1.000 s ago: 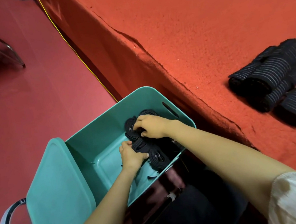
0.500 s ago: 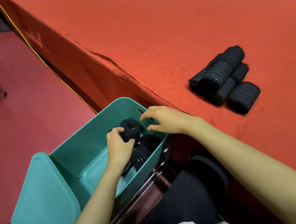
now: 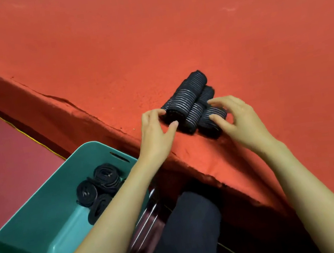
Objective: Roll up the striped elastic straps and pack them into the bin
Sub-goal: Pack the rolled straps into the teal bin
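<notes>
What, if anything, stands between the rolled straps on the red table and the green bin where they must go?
Nothing visible. The rolled straps lie near the table edge, with the left hand and right hand gripping them. The bin stands open below that edge, partly filled.

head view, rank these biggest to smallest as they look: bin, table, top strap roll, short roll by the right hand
1. table
2. bin, though cut off by the frame edge
3. top roll
4. short roll, partly covered
</notes>
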Tool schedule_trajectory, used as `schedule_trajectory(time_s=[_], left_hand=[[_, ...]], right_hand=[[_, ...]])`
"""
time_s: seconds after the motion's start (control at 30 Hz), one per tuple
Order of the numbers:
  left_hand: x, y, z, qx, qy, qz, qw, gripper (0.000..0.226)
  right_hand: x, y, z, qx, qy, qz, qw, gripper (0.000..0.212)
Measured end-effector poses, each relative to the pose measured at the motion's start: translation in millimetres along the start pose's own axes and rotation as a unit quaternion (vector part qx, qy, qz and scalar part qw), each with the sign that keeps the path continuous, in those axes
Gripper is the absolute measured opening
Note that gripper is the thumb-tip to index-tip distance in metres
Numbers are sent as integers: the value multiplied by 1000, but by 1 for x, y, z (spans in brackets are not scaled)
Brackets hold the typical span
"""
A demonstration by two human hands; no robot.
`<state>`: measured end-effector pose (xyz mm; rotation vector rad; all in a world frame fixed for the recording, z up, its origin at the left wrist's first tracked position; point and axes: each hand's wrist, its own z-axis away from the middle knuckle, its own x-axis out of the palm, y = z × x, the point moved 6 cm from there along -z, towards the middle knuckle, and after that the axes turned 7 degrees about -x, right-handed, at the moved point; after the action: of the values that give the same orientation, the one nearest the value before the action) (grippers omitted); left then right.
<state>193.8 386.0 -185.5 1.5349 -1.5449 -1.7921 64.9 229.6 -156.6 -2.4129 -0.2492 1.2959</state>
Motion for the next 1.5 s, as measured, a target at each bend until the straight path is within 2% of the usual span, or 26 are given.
schedule_trajectory(time_s=[0.1, 0.27, 0.37, 0.5, 0.6, 0.73, 0.83, 0.9, 1.07, 1.17, 1.23, 1.33, 1.5], left_hand=[[14, 16, -17, 22, 9, -27, 999, 32], [32, 26, -40, 1, -15, -90, 996, 30], [34, 29, -52, -40, -44, -93, 994, 30], [35, 33, -59, -99, -115, -90, 984, 40], [38, 37, -59, -91, -140, -90, 982, 44], [39, 45, -51, -50, -148, -79, 985, 55], [40, 47, -39, -19, -172, -115, 978, 65], [36, 47, -28, -5, -178, -118, 977, 63], [12, 44, 9, 91, -158, -92, 979, 43], [-22, 34, 34, 105, -142, -56, 983, 44], [-48, 20, 48, 92, -137, -41, 985, 45], [-83, -13, 58, 22, -124, -39, 991, 46], [-137, -65, 74, -80, -17, -60, 995, 44]], right_hand=[[-6, 29, 4, 122, 36, -3, 992, 37], [14, 54, 4, 262, -42, -24, 964, 49], [25, 59, 0, 295, -83, -37, 951, 54], [26, 64, -4, 341, -80, -89, 932, 58], [27, 58, -5, 345, -58, -131, 927, 58], [26, 49, 1, 348, -22, -188, 918, 80], [26, 39, 8, 328, -36, -206, 921, 60], [24, 29, 13, 306, -31, -209, 928, 52], [15, -10, 21, 215, -30, -177, 960, 54], [16, -42, 20, 141, -62, -168, 974, 57], [29, -66, 16, 92, -106, -163, 977, 58], [60, -100, 4, 21, -183, -145, 972, 55], [126, -151, -32, -60, -274, -128, 951, 53]])
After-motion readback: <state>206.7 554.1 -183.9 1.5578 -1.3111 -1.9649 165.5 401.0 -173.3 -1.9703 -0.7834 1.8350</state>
